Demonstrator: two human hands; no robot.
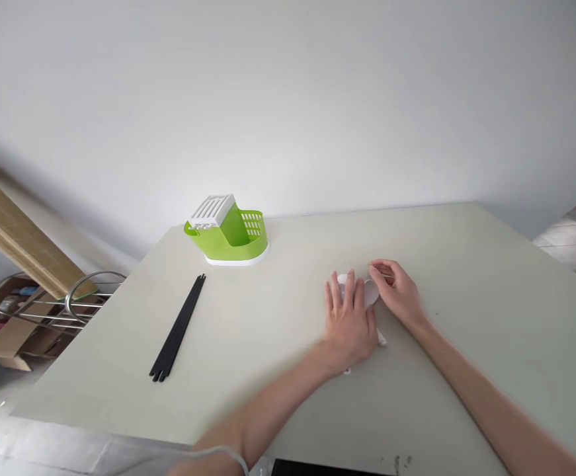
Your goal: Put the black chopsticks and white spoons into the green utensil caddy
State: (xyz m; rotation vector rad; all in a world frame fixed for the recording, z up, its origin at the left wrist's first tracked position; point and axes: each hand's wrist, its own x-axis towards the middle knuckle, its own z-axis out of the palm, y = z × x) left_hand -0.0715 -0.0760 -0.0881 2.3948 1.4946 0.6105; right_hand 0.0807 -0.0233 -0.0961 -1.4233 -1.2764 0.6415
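No readable text, label, brand, number or sign appears anywhere in the scene, as viewed from a camera worn on a person's head.

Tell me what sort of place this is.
Probably a plain indoor room used as a workspace, perhaps with some storage: a pale table against a plain wall, a green caddy on it, and an open cardboard box low at the left.

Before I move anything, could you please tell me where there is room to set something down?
The table has bare room between the black sticks and the left hand, and to the right of the right hand. It is crowded at the white spoon-like pieces, where both hands are.
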